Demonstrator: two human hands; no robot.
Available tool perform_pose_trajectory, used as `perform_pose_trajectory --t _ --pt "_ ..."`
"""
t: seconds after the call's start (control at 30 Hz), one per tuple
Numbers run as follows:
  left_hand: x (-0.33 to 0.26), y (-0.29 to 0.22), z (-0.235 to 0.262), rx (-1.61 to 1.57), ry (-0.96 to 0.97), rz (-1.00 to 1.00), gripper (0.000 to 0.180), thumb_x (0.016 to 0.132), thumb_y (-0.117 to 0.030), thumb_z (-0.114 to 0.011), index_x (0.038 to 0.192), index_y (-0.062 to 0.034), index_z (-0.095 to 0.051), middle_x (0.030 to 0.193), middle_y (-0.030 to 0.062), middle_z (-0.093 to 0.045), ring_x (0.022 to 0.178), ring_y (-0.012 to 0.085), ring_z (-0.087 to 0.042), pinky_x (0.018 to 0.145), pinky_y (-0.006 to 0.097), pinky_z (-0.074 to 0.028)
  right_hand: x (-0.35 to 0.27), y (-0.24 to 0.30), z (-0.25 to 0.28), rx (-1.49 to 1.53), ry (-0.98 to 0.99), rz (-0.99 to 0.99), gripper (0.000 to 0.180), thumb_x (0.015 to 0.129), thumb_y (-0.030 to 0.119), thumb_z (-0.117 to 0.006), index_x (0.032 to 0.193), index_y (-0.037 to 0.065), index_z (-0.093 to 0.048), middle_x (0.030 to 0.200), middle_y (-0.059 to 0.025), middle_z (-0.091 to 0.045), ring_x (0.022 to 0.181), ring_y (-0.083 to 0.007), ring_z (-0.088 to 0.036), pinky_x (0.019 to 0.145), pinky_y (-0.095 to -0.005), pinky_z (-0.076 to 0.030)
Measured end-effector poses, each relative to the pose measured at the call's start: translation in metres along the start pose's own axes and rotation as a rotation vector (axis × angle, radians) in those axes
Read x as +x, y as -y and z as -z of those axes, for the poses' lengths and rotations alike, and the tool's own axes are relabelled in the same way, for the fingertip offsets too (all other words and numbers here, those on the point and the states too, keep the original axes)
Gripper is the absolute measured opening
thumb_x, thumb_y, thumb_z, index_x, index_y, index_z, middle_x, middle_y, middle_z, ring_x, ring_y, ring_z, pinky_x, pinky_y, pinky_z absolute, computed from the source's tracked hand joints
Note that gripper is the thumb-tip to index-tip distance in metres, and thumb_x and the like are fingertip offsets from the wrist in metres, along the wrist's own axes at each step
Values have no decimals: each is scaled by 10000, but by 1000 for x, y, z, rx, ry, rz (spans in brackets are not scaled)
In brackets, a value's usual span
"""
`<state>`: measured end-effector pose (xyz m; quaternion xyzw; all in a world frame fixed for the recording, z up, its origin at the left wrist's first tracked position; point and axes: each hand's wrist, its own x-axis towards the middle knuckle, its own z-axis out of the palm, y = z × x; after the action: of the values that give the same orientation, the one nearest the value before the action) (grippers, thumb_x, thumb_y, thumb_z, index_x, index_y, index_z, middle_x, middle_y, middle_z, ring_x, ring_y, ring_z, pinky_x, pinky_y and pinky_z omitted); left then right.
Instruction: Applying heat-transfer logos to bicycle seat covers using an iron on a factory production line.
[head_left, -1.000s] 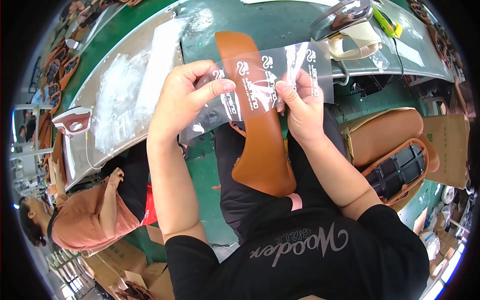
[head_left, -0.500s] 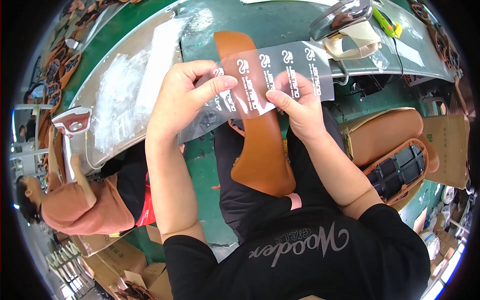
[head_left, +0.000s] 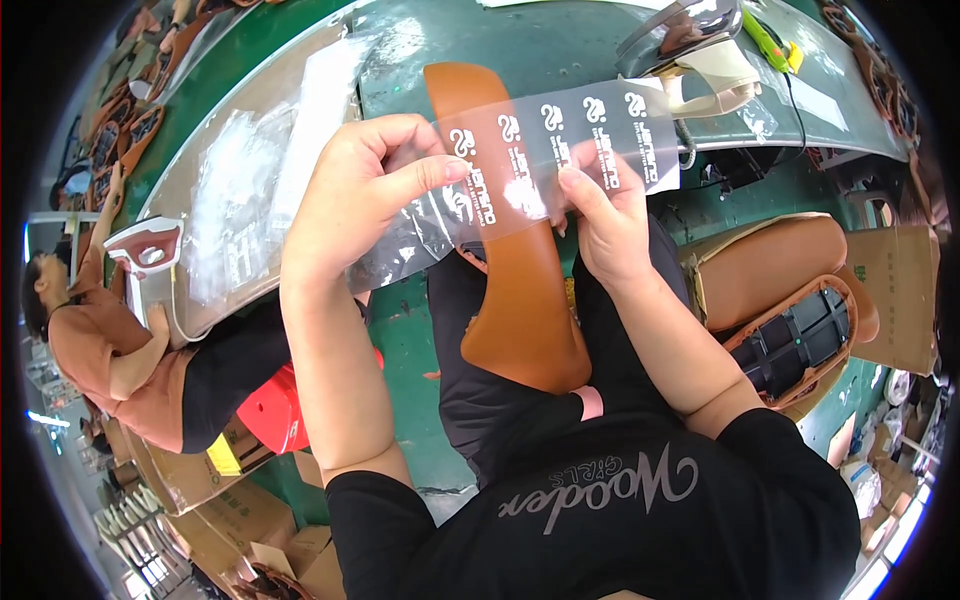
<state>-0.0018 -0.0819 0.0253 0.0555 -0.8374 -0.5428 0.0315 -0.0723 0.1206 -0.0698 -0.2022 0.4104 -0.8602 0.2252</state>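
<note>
Stretched between my hands is a clear plastic film strip [head_left: 550, 150] with white printed marks. My left hand [head_left: 375, 190] pinches its left part between thumb and fingers, and a loose end hangs below that hand. Farther right, my right hand [head_left: 610, 215] pinches the film, its fingers showing through from behind. Beneath the film a long brown leather-look padded piece [head_left: 525, 300] reaches from the table edge down onto my lap. Its upper part shows through the film.
Clear plastic sheets [head_left: 245, 190] cover the table at left, near a white and maroon handheld device [head_left: 145, 245]. Another such device [head_left: 690, 45] and a green cutter [head_left: 765, 40] lie at upper right. Brown cushions [head_left: 775, 270] sit at right. A co-worker [head_left: 120, 350] sits at left.
The film strip has shifted a little to the right, with my right hand slightly right and my left hand slightly left. The co-worker at left has leaned back and reached an arm outward.
</note>
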Motion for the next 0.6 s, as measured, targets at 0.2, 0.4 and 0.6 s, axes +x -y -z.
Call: perform_pose_trajectory --t 0.2,0.4,0.6 --pt "-1 -4 -2 10 -9 -10 204 767 -152 -720 674 -32 -584 520 -90 -343 509 17 -274 460 228 -211 -1 7 -12 -188 -5 -15 127 841 146 -649 864 58 -559 722 23 -560 612 -50 -490 540 -195 -375" --pt "-1 -2 -2 51 -34 -25 207 767 -145 -716 672 -27 -575 537 -87 -362 523 21 -287 470 226 -222 1 5 -10 -188 -49 -87 109 843 130 -653 829 72 -562 707 22 -563 569 -41 -486 506 -179 -367" --pt "-2 0 -2 -27 -55 -56 186 772 -148 -713 706 -29 -586 566 -85 -399 549 21 -310 496 214 -244 3 6 -10 -203 -42 -86 127 850 141 -647 809 71 -549 691 19 -558 547 -44 -478 487 -182 -363"
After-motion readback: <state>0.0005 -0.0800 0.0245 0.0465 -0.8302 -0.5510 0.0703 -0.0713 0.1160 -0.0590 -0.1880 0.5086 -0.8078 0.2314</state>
